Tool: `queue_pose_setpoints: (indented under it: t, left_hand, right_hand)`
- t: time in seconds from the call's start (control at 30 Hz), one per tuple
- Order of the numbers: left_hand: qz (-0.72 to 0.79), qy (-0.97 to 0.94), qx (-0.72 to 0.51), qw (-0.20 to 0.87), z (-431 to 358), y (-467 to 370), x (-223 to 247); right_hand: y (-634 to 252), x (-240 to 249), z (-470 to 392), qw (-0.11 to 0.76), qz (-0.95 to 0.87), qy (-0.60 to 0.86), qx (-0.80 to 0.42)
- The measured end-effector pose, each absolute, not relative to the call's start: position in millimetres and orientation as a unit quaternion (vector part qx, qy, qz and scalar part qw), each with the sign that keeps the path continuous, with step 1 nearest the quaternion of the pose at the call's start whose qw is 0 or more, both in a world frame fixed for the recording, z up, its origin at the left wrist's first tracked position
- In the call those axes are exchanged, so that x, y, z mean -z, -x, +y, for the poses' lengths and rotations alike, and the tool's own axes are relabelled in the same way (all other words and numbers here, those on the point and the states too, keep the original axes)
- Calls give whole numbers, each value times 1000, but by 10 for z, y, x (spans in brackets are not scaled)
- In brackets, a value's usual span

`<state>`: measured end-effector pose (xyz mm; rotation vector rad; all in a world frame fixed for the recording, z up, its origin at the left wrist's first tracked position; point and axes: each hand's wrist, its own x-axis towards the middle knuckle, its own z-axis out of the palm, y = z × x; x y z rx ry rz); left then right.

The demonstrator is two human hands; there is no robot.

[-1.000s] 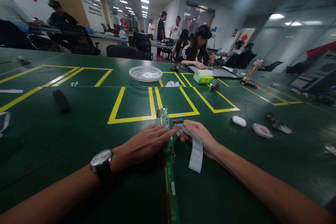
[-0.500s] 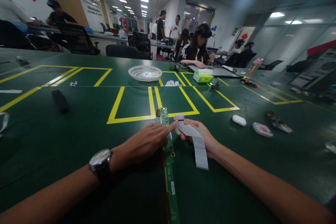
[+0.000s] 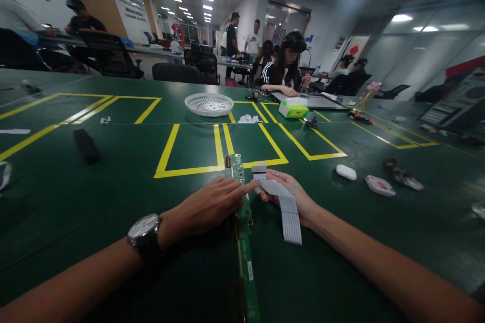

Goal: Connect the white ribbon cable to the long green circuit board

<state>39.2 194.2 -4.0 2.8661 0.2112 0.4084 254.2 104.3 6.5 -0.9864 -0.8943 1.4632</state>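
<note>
A long, narrow green circuit board (image 3: 248, 262) runs away from me down the middle of the dark green table. My left hand (image 3: 214, 202), with a watch on its wrist, lies across the board's upper part. Its index finger is stretched out to the right, and the tip touches a white flat ribbon cable (image 3: 290, 219) near its connector end. The other fingers are slightly bent over the board; what lies beneath them is hidden. My right hand (image 3: 291, 192) pinches that folded cable from behind, just right of the board, and the cable's striped tail hangs down.
A white plastic basket (image 3: 209, 105) and a green-and-white box (image 3: 293, 109) stand farther back. To the right lie a white case (image 3: 346, 172) and a pink-and-white case (image 3: 380, 185). A black block (image 3: 86, 145) is at left. Across the table a person sits working.
My left index fingertip has slid slightly down and right along the cable, baring more of its connector end. The right hand and the board have hardly moved.
</note>
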Motion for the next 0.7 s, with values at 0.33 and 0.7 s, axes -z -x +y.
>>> queue_pose_setpoints:
  t: [0.33, 0.7]
  left_hand:
    - [61, -983, -135, 109, 1937, -379, 10]
    - [61, -986, -132, 83, 1931, -388, 8]
  right_hand:
    - [-2557, -33, 1038, 548, -394, 414, -611]
    - [-2557, -1, 1039, 541, -416, 416, -601]
